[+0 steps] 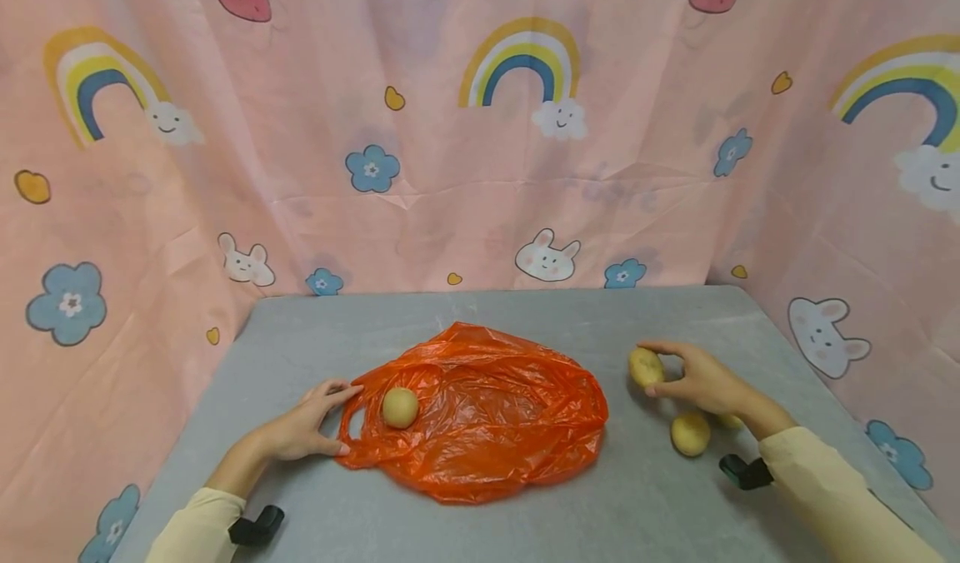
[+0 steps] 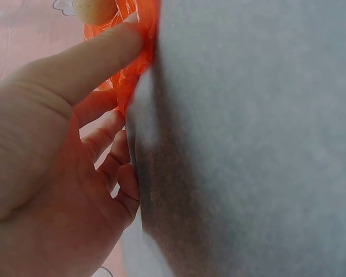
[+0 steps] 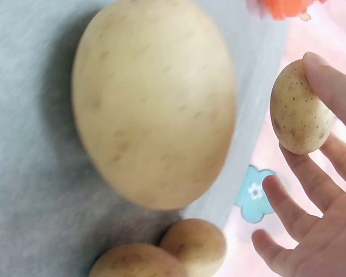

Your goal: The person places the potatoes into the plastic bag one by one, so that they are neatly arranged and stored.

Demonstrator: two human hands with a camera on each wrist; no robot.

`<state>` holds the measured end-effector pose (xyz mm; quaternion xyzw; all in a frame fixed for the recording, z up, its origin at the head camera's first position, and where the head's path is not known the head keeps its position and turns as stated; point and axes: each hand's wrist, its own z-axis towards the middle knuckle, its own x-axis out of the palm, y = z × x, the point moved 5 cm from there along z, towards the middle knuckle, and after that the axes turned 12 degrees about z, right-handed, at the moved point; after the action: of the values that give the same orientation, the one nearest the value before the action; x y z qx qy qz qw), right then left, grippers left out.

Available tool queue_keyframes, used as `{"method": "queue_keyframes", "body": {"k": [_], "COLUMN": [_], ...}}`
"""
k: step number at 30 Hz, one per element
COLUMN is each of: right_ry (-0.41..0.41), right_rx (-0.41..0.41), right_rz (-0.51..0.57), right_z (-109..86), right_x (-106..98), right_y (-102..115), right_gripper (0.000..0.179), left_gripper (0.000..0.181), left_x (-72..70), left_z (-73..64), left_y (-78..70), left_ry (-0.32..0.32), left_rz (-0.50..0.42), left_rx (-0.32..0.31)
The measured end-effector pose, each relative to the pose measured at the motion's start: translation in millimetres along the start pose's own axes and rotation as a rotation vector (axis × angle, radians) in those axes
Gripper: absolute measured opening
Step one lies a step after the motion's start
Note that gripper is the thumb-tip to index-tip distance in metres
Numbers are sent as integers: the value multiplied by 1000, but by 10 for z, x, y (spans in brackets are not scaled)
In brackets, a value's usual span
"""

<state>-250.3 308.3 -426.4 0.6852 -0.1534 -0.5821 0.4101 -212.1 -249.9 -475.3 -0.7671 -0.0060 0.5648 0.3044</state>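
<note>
An orange plastic bag (image 1: 510, 413) lies spread out on the grey table, its handle end toward my left hand (image 1: 303, 425). A round, tan potato (image 1: 401, 408) rests on the bag near the handle hole. Thumb and fingers of that hand are spread apart, their tips touching the bag's left edge; in the left wrist view the thumb lies over the orange film (image 2: 130, 75). To the right of the bag, my right hand (image 1: 701, 377) pinches a speckled potato (image 3: 300, 109) between thumb and fingers, raised over the table.
Below the right hand, a potato (image 1: 690, 434) sits on the table (image 1: 570, 521), with another partly hidden behind the wrist. The right wrist view shows a large near potato (image 3: 153, 104) and two smaller ones beyond. A pink patterned curtain (image 1: 450, 213) encloses the table's back and sides.
</note>
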Motion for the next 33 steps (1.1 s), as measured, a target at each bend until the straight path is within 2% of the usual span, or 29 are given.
{"method": "queue_keyframes", "body": {"k": [11, 16, 23, 33], "right_ry": [1, 2, 14, 9], "right_rx": [-62, -64, -102, -134], "right_rz": [33, 52, 106, 155], "right_z": [92, 138, 181, 264], "right_x": [73, 127, 221, 348], "right_y": [277, 365, 508, 603], "right_gripper": [67, 68, 66, 65], "left_gripper": [89, 89, 89, 89], "left_x": [-12, 4, 9, 1], "left_z": [-15, -16, -26, -22], "left_y": [3, 7, -16, -29], "left_ry": [5, 12, 10, 3], "left_rz": [-12, -19, -23, -26], "left_rx": [-8, -12, -13, -14]}}
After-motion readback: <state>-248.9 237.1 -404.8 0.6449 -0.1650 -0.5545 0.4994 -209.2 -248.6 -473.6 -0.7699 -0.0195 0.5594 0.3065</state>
